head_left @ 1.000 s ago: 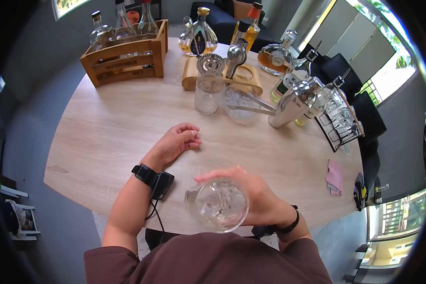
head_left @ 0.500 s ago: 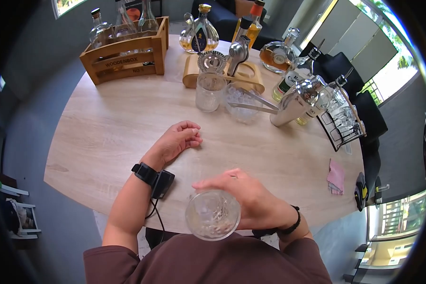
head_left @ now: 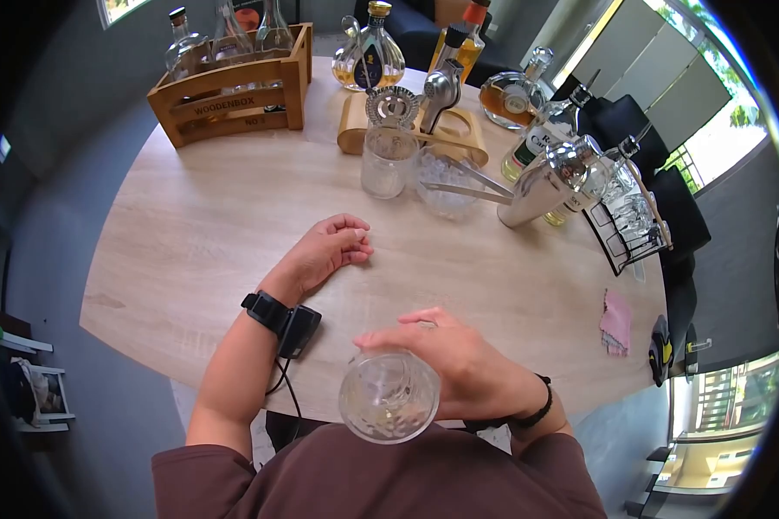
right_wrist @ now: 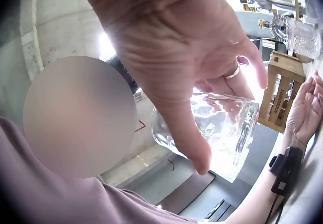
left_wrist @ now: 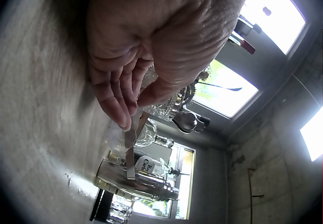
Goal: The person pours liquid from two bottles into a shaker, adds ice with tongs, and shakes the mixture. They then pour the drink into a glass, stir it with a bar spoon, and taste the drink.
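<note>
My right hand (head_left: 467, 368) grips a clear drinking glass (head_left: 388, 402) close in front of the brown shirt, with the rim tipped up toward the head camera. In the right wrist view, the thumb lies along one side of the glass (right_wrist: 222, 128) and the other fingers wrap round its far side. My left hand (head_left: 325, 251) rests on its side on the table, fingers loosely curled around nothing. Beyond it stand a textured mixing glass (head_left: 388, 169), a bowl of ice (head_left: 448, 201) with metal tongs (head_left: 472, 192) across it, and a steel shaker (head_left: 537, 195).
A wooden crate (head_left: 229, 108) of bottles stands at the back left. Behind the mixing glass are a strainer (head_left: 392, 108), a citrus squeezer (head_left: 441, 91) and a wooden stand (head_left: 352, 130). Liquor bottles, a glass rack (head_left: 627, 229) and a pink cloth (head_left: 614, 324) are to the right.
The right hand has drawn the glass slightly toward the body and tilted it differently, mostly in the first half second. The left hand stays on the table.
</note>
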{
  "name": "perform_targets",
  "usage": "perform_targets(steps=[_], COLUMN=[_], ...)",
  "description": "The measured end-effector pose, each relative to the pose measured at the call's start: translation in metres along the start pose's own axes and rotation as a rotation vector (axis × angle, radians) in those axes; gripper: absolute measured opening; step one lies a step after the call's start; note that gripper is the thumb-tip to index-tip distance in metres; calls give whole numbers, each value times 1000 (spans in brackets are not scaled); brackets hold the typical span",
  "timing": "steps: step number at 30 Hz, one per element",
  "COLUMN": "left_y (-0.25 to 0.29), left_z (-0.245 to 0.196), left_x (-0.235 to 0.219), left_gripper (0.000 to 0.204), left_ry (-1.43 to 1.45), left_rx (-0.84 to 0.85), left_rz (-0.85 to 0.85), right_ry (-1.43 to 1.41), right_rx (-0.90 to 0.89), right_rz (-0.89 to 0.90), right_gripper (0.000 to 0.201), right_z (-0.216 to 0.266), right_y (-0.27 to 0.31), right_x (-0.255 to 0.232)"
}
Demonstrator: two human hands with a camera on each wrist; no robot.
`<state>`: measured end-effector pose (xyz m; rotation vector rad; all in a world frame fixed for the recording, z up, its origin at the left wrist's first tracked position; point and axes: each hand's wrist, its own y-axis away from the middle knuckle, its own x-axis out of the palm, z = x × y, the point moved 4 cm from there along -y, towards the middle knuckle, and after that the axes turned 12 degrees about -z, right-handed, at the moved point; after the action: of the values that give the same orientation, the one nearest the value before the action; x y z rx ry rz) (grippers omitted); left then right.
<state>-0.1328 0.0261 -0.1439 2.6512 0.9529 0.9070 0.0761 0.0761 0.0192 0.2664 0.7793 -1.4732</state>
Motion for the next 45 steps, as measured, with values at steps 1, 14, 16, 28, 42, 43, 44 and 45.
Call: perform_targets(steps=[1,14,16,28,42,43,44,45], left_y=[-1,1,0,0,1,0,0,-1], left_z=[0,-1,-1,-1,-1,-1,-1,0], left_x=[-1,1,0,-1,-1,-1,-1,-2], left_gripper=[15,15,14,15,16,16,16,16], left_ry=[-4,21,-5,22,19,26,26,24], left_rx=[14,-7,8,-5,10,11,11,11], left_rz=[4,3,-2,10,18,14,15,13], right_ry=[-3,56,-21,-2,76,77,81,86], right_rx=[3,35,8,-13,-95,-95,-99,-103], right_rz=[-1,31,40,-125,-185,-186,-185,-184], right_gripper=[79,73,72,72,64,64,64,65], right_z=[0,-4,-3,6,10,11,11,12], right_y=[1,-2,0,-3,1,1,0,0], right_x=[-1,-3,0,-10,-14,-14,-14,-14])
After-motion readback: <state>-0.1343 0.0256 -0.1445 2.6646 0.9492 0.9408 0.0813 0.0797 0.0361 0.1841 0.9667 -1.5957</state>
